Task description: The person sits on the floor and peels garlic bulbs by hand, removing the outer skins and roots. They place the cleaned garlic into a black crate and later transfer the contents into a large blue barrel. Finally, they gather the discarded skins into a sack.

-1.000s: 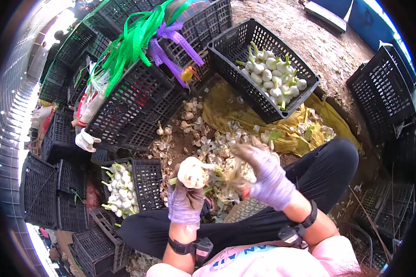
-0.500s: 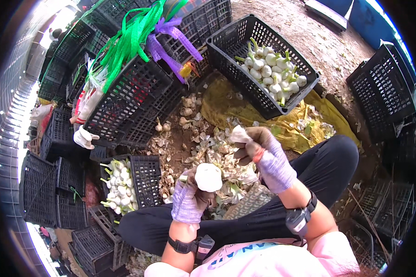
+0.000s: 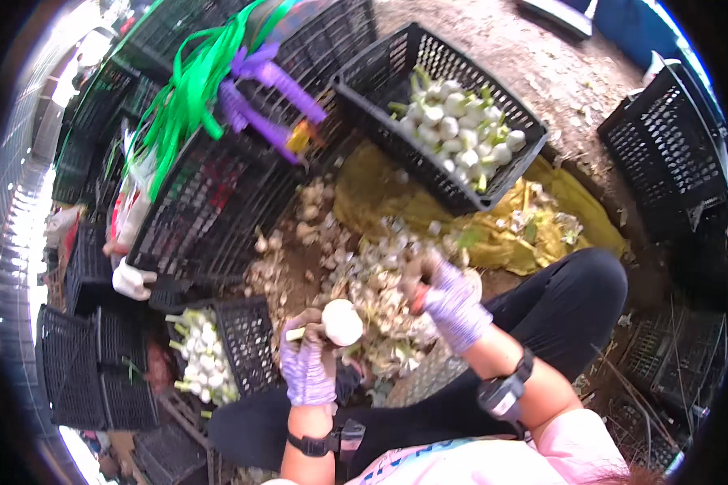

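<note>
Dirt ground (image 3: 306,269) strewn with peel (image 3: 368,279) fills mid-frame in the head view, left hand (image 3: 307,360) closed around the stem (image 3: 296,333) of a white garlic bulb (image 3: 343,322) just below centre, right hand (image 3: 443,297) half-curled but too blurry to tell if it's empty, so a loose grip could probably drop the bulb in that mess.

The location is a produce work area for garlic (image 3: 453,121), set up at ground level. Indicators: a black plastic crate (image 3: 404,149) contains trimmed white bulbs; a smaller crate (image 3: 248,343) contains more. Stacked crates (image 3: 663,153) stand at both sides. Loose peelings (image 3: 380,271) cover bare soil around a yellow sheet (image 3: 376,186). Green netting (image 3: 198,89) and purple netting (image 3: 279,85) hang over crates. A gridded wall (image 3: 16,242), bright along its gaps, bounds the left side.
</note>
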Action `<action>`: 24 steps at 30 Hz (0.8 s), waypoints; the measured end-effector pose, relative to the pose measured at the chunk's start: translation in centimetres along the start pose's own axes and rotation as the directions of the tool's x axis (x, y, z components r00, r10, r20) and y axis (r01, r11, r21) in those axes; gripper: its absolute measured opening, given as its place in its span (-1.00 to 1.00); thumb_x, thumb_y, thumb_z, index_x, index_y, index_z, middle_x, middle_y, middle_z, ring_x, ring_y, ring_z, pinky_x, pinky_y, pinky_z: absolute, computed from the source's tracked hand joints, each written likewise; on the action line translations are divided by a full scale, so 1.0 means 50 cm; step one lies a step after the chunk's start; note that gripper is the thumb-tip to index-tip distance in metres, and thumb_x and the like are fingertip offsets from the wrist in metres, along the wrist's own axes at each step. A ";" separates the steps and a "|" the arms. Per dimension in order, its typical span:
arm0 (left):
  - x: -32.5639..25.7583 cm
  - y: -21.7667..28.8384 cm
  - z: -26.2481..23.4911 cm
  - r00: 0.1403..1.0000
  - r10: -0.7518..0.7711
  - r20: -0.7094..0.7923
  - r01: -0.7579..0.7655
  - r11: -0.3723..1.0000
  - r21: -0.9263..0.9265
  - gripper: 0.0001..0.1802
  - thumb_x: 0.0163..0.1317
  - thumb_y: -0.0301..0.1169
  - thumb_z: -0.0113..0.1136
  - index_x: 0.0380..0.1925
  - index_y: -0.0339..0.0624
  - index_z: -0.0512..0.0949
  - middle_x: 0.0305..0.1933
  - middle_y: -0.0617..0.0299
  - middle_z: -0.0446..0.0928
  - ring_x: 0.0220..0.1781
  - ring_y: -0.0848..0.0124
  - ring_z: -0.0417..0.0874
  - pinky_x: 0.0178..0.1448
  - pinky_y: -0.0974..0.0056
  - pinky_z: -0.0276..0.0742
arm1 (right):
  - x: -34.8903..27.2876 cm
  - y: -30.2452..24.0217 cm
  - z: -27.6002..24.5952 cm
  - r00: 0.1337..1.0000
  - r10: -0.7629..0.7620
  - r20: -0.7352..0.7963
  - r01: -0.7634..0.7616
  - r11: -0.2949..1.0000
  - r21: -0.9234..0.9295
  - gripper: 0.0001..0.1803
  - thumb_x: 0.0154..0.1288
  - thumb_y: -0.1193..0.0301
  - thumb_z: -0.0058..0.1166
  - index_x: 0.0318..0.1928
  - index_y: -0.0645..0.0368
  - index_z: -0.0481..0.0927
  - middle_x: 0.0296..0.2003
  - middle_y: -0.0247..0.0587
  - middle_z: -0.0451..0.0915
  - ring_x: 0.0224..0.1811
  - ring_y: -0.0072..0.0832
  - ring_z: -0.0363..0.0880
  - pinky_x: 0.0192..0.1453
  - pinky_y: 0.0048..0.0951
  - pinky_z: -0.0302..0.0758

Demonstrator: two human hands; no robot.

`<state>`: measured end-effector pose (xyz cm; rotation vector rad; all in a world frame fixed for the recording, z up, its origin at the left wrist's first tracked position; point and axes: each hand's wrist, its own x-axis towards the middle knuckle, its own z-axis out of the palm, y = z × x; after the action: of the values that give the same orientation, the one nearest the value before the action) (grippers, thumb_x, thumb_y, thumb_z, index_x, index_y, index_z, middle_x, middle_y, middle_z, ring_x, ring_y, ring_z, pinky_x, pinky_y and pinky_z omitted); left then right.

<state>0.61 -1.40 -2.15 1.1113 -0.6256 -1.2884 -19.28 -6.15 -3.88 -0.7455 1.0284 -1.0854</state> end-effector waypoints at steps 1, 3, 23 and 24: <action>0.019 -0.017 -0.015 0.994 0.025 -0.102 -0.023 0.999 0.023 -0.52 0.02 -0.21 0.31 -0.14 -0.23 0.39 -0.25 0.16 0.51 -0.26 0.29 0.61 -0.29 0.23 0.63 | 0.000 0.002 0.020 0.998 0.044 0.041 -0.046 0.997 0.065 -0.79 0.11 0.34 0.16 -0.35 0.15 0.43 -0.53 -0.45 0.39 -0.56 -0.70 0.31 -0.49 -0.64 0.31; 0.068 0.011 0.046 0.997 -0.048 0.065 0.049 0.999 -0.022 -0.50 0.03 -0.26 0.30 -0.09 -0.27 0.38 -0.19 0.14 0.50 -0.16 0.26 0.59 -0.15 0.16 0.62 | 0.014 0.070 0.019 0.992 0.079 0.097 -0.085 0.995 0.057 -0.77 0.12 0.31 0.16 -0.35 0.16 0.42 -0.49 -0.46 0.39 -0.51 -0.72 0.29 -0.44 -0.67 0.30; 0.631 -0.267 -0.413 0.791 0.186 -0.583 0.381 0.595 0.707 -0.35 -0.03 -0.51 0.28 0.12 -0.07 0.28 -0.03 0.09 0.44 -0.07 0.28 0.44 0.03 0.22 0.36 | 0.141 0.150 -0.032 0.874 0.482 -0.054 -0.485 0.864 -0.135 -0.59 0.19 0.20 0.09 -0.18 0.34 0.46 -0.38 -0.29 0.52 -0.31 -0.61 0.43 -0.15 -0.55 0.39; 0.653 -0.265 -0.435 0.717 0.152 -0.681 0.435 0.666 0.606 -0.41 -0.03 -0.52 0.27 0.05 -0.10 0.31 -0.11 0.12 0.45 -0.13 0.29 0.44 0.00 0.21 0.38 | 0.144 0.155 -0.031 0.866 0.497 -0.048 -0.498 0.852 -0.164 -0.60 0.18 0.22 0.09 -0.17 0.34 0.46 -0.37 -0.29 0.52 -0.31 -0.61 0.43 -0.15 -0.55 0.39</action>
<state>21.35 -24.97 -29.16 2.2476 -0.4701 -0.5998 -17.18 -10.51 -13.38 -0.5637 1.2445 -0.5519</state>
